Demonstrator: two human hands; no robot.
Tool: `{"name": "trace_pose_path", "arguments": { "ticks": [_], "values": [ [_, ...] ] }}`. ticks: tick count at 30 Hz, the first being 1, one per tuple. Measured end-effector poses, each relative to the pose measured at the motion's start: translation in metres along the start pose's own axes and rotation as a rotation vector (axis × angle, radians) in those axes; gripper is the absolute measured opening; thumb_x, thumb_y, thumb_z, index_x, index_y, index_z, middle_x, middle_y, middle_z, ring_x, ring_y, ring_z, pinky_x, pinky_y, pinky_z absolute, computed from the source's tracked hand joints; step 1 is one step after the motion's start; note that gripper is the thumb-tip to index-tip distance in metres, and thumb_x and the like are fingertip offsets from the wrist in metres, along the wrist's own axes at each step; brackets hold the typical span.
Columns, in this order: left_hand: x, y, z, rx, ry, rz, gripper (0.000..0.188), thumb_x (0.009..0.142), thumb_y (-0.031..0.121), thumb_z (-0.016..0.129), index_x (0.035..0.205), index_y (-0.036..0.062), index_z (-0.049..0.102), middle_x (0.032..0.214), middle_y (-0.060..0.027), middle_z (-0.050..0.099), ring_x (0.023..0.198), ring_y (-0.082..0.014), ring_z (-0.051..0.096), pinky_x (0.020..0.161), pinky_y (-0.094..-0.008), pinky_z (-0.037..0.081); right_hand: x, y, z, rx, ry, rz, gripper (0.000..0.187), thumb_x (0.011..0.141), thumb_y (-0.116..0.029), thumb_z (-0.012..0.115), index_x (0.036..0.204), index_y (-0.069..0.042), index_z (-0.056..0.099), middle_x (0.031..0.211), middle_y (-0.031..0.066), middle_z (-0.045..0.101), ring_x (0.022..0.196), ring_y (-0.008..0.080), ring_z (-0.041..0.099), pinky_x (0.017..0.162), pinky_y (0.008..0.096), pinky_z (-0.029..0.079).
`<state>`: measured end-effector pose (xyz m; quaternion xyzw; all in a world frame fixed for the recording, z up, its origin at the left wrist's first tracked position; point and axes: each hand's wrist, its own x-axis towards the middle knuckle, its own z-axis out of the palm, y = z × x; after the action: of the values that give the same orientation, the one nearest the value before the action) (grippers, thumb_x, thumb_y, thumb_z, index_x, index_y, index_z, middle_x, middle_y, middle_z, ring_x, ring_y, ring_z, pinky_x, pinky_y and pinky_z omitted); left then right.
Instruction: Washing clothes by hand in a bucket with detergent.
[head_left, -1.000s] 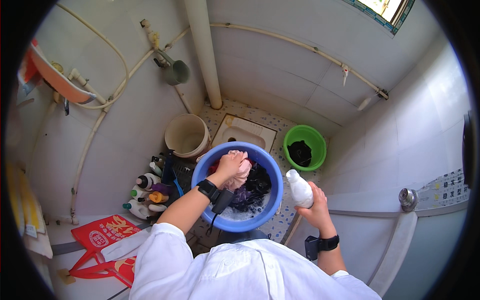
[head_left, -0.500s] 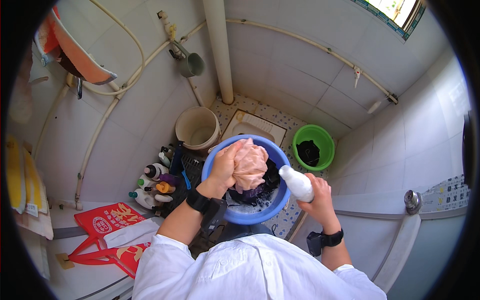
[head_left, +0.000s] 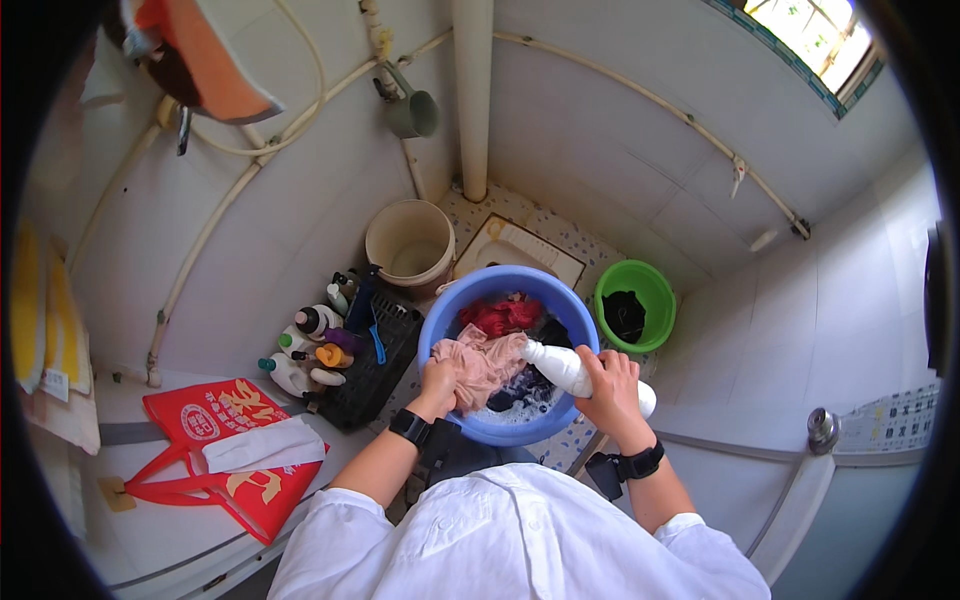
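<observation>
A blue basin (head_left: 447,308) stands in front of me with sudsy water and wet clothes in it. My left hand (head_left: 438,385) grips the edge of a pink cloth garment (head_left: 482,365), which drapes down into the basin. Behind the pink one lies a red garment (head_left: 500,316), and dark cloth (head_left: 527,388) soaks in the foam. My right hand (head_left: 610,390) is wrapped round a white bottle (head_left: 562,368), tilted so that its narrow neck points left at the pink garment. Whether liquid is coming out is too small to tell.
A green basin (head_left: 660,300) with dark cloth stands to the right, beside a squat toilet (head_left: 505,247). On the left are a whitish bucket (head_left: 408,240), several bottles (head_left: 318,320) by a black rack (head_left: 375,380), and a red bag (head_left: 235,440). A dipper (head_left: 412,115) hangs from a wall pipe.
My left hand has lowered the bunched pink garment, which now spreads loosely in the basin and uncovers the red one. The bottle has come further over the basin, its neck at the garment.
</observation>
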<state>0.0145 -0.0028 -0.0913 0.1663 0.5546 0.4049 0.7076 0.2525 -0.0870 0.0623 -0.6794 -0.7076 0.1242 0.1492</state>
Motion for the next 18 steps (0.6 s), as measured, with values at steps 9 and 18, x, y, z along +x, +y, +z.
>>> {"name": "trace_pose_path", "arguments": {
  "ticks": [9, 18],
  "values": [
    [-0.014, 0.013, 0.013, -0.09, -0.051, 0.07, 0.023, 0.074, -0.002, 0.042, 0.095, 0.0017, 0.05, 0.089, -0.0079, 0.055, 0.079, -0.0163, 0.053, 0.069, -0.0271, 0.044, -0.003, -0.004, 0.0, 0.021, -0.122, 0.023, 0.067, 0.048, -0.007, 0.069, 0.111, -0.015, 0.049, 0.091, 0.0125, 0.05, 0.089, 0.0299, 0.047, 0.076, 0.0391, 0.033],
    [-0.006, 0.052, 0.037, -0.169, -0.162, 0.226, 0.031, 0.077, -0.003, 0.038, 0.107, -0.0001, 0.046, 0.102, -0.011, 0.053, 0.092, -0.018, 0.053, 0.08, -0.0291, 0.043, -0.003, -0.011, -0.007, 0.117, -0.103, 0.023, 0.065, 0.05, -0.007, 0.068, 0.111, -0.015, 0.047, 0.089, 0.0117, 0.05, 0.089, 0.0299, 0.047, 0.077, 0.0385, 0.033]
  ]
}}
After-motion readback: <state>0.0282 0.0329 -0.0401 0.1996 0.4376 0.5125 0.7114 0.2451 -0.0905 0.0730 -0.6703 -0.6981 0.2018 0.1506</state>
